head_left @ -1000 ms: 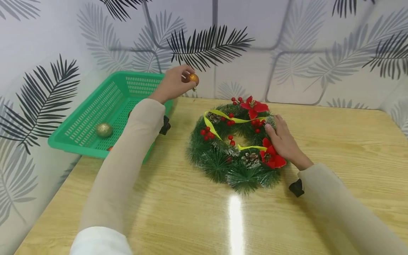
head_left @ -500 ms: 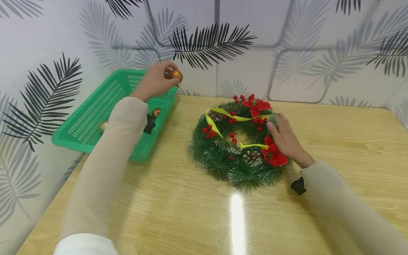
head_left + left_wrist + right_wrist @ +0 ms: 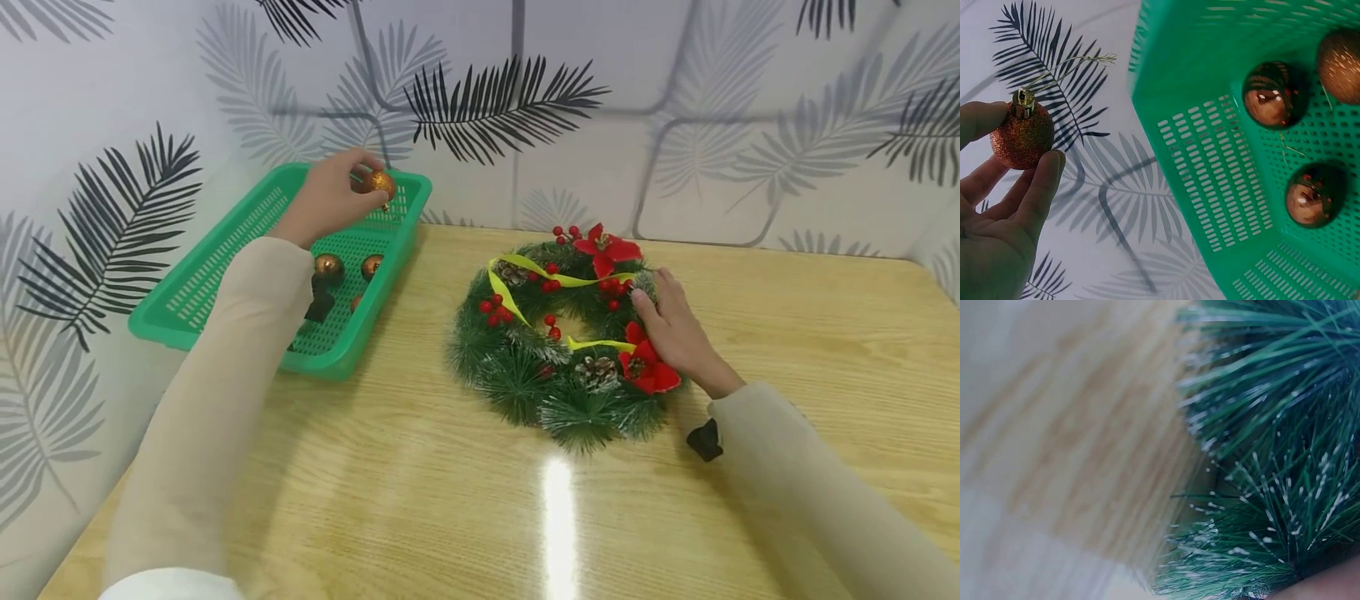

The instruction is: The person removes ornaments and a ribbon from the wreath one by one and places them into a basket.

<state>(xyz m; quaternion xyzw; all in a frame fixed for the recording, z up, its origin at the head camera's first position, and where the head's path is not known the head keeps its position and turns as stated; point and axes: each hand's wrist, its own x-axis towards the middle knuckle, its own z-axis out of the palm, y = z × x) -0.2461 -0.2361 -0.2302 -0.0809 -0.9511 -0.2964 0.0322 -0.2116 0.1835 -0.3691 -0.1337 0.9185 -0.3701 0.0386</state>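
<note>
My left hand (image 3: 328,198) pinches an orange glitter Christmas ball (image 3: 381,186) between thumb and fingertips, above the far end of a green plastic basket (image 3: 347,363). In the left wrist view the ball (image 3: 1021,137) shows its gold cap and a loop of gold thread. On the table to the right lies a green Christmas wreath (image 3: 513,387) with red poinsettias, berries, pine cones and a yellow ribbon. My right hand (image 3: 678,329) holds the wreath's right side, thumb on top. Up close, the right wrist view has frosted needles (image 3: 1285,394) and a bit of finger.
Inside the basket lie several copper-coloured balls, among them a shiny ball (image 3: 1269,100) and a glittery ball (image 3: 1342,65). The wooden table (image 3: 420,467) meets a leaf-patterned wall covering (image 3: 585,183) at the back.
My left hand has moved left with the orange ball, from beside the basket to over its far end. My right hand stays on the wreath.
</note>
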